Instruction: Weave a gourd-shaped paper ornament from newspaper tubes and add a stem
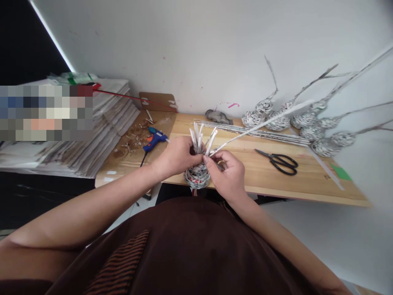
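Observation:
A small woven piece of rolled newspaper [197,177] is at the table's front edge, its pale paper stakes sticking up and fanning out. My left hand [179,155] has its fingers closed on the upper left of this piece, at the base of the stakes. On the right side, my right hand [229,172] pinches a long paper strip [260,124] where it meets the weave. That strip runs up and to the right, over the table. The undersides of both hands' grips are partly hidden.
Black scissors [278,159] lie on the wooden table [239,176]. Several woven gourd shapes [278,119] stand at the back right, near paper rods [270,135] and a grey cloth [218,116]. A blue glue gun [154,138] and stacked newspapers [101,135] are leftward.

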A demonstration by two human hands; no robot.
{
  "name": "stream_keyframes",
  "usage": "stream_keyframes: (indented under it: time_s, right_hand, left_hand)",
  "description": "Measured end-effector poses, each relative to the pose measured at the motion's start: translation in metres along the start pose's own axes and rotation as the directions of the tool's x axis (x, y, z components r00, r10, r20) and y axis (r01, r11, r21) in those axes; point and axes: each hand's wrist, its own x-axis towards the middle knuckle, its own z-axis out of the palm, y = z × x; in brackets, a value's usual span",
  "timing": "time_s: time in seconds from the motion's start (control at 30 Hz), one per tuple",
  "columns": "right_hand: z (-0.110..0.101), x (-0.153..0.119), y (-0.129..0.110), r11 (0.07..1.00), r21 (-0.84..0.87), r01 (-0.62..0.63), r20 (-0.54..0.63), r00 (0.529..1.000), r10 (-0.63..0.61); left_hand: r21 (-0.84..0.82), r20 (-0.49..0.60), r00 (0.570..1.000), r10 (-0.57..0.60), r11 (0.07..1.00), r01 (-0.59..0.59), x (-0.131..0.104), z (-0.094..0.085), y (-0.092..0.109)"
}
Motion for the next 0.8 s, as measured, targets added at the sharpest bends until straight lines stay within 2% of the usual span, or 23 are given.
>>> stream_keyframes:
  time_s: [0.1,0.17,0.23,0.3,0.37,0.53,0.7,0.8]
  right_hand:
    - [0.001,-0.002,0.003,0.992,-0.098,0.083,-0.029,0.996,-0.086]
    - [0.001,-0.004,0.007,0.989,-0.104,0.106,-0.028,0.994,-0.109]
    - [0.001,-0.005,0.011,0.997,-0.031,0.075,-0.008,0.997,-0.076]
    - [0.002,-0.005,0.016,0.998,0.064,0.025,0.007,1.0,-0.025]
    - [0.004,-0.003,0.02,0.99,0.141,-0.015,0.015,1.0,0.013]
    - [0.009,0.004,0.025,0.937,0.334,-0.1,0.09,0.993,0.073]
    - [0.013,0.008,0.026,0.839,0.513,-0.182,0.132,0.982,0.132]
    - [0.014,0.009,0.026,0.84,0.511,-0.179,0.116,0.984,0.139]
  left_hand:
    - [0.001,-0.039,0.999,0.008,1.0,-0.008,0.0,0.001,0.0]
    - [-0.069,-0.032,0.999,0.02,0.997,-0.022,0.0,0.002,-0.003]
    - [-0.234,0.028,1.0,0.01,0.972,-0.003,0.001,0.003,-0.007]
    - [-0.422,0.114,0.993,-0.006,0.905,0.054,0.004,0.003,-0.011]
    - [-0.52,0.181,0.983,0.009,0.85,0.088,0.006,0.002,-0.015]
    - [-0.52,0.261,0.952,0.158,0.854,0.001,0.01,-0.005,-0.021]
    - [-0.558,0.228,0.945,0.234,0.827,-0.07,0.01,-0.005,-0.029]
    - [-0.55,0.218,0.943,0.252,0.83,-0.095,0.011,-0.004,-0.034]
